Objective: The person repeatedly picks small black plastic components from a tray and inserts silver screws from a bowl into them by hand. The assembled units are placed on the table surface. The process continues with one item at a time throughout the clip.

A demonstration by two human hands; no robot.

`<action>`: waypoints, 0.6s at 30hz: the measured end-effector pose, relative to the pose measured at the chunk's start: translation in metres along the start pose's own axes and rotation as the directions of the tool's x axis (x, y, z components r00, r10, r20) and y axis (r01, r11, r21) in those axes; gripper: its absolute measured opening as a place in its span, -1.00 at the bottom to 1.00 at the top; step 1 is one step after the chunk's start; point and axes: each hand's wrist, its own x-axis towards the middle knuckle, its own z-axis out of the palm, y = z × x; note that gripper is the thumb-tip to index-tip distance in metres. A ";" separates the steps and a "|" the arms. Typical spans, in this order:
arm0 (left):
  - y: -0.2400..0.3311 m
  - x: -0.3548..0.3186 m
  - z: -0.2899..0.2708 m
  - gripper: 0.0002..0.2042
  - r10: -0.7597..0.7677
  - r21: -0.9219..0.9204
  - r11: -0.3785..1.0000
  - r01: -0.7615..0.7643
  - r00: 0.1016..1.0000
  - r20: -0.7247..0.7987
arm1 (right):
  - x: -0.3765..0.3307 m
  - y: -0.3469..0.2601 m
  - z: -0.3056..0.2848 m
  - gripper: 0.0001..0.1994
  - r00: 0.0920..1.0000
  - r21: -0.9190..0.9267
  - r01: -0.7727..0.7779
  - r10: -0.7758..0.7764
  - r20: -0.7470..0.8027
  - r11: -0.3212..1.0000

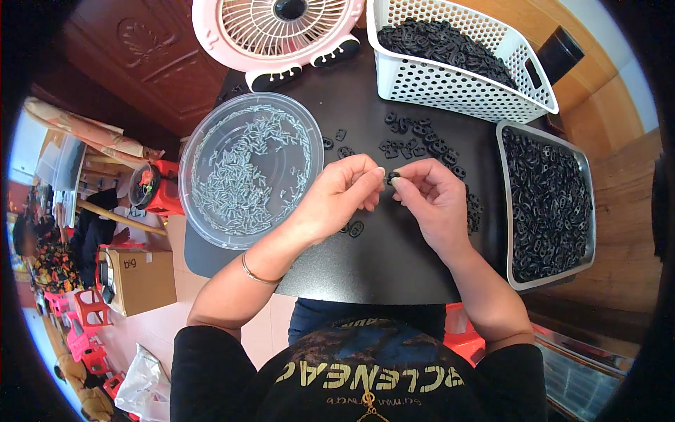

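Above the middle of the black table [337, 271], my two hands meet fingertip to fingertip. Between the thumb and forefinger of my right hand [437, 204] is a small black plastic piece [391, 176]. My left hand [346, 188] is closed in a pinch beside it; whatever its fingertips hold is too small to make out. To the left of that hand stands a round clear plastic tub [188, 200] with many short, thin silvery metal pieces [242, 179]. Loose black plastic pieces with holes [404, 148] lie just beyond my hands, and a few more [356, 228] lie beneath.
A white perforated basket [450, 98] heaped with black pieces stands at the back right. Nearer on the right is a metal tray [592, 243] full of black pieces. A pink fan [211, 42] stands at the back. A cardboard box [148, 285] sits on the floor, left.
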 end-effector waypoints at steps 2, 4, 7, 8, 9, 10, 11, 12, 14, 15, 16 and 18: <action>0.000 0.000 0.001 -0.82 0.015 -0.007 1.000 -0.015 1.000 -0.005 | 0.000 0.000 0.000 -0.91 1.000 -0.008 -0.001 0.001 -0.001 1.000; 0.000 0.000 0.002 -0.84 0.033 -0.018 0.999 -0.034 0.999 -0.007 | 0.000 0.000 0.000 -0.91 1.000 -0.017 -0.003 0.003 -0.005 1.000; 0.000 0.000 0.001 -0.86 0.057 0.013 0.998 -0.057 0.998 0.000 | 0.000 -0.001 0.000 -0.91 1.000 -0.032 -0.024 0.024 -0.010 0.999; 0.000 0.000 0.002 -0.86 0.084 0.039 0.996 -0.083 0.996 -0.016 | 0.001 -0.003 0.000 -0.91 0.999 -0.037 -0.040 0.040 -0.009 0.999; -0.002 0.000 0.002 -0.87 0.111 0.065 0.992 -0.109 0.993 -0.031 | 0.001 -0.004 0.000 -0.91 0.998 -0.043 -0.056 0.056 -0.009 0.998; -0.003 0.000 0.002 -0.87 0.139 0.092 0.987 -0.134 0.989 -0.046 | 0.001 -0.003 0.000 -0.91 0.998 -0.043 -0.056 0.056 -0.006 0.997; -0.004 0.000 0.002 -0.88 0.154 0.111 0.983 -0.148 0.987 -0.052 | 0.001 -0.003 -0.001 -0.91 0.998 -0.044 -0.057 0.057 -0.003 0.997; -0.005 0.000 0.002 -0.89 0.169 0.132 0.978 -0.160 0.984 -0.059 | 0.001 -0.002 -0.001 -0.90 0.998 -0.044 -0.057 0.057 0.000 0.997; -0.005 0.000 0.002 -0.92 0.190 0.149 0.973 -0.179 0.979 -0.069 | 0.002 -0.001 -0.003 -0.90 0.998 -0.030 -0.068 0.068 0.008 0.997; -0.005 0.000 0.002 -0.93 0.197 0.145 0.972 -0.185 0.978 -0.071 | 0.002 -0.001 -0.003 -0.90 0.997 -0.024 -0.073 0.073 0.011 0.997; -0.005 0.000 0.002 -0.94 0.203 0.141 0.971 -0.191 0.976 -0.074 | 0.002 -0.001 -0.003 -0.90 0.997 -0.019 -0.074 0.074 0.012 0.997; -0.005 -0.001 0.001 -0.95 0.237 0.208 0.954 -0.218 0.969 -0.073 | 0.002 -0.001 -0.003 -0.90 0.997 -0.009 -0.076 0.076 0.017 0.997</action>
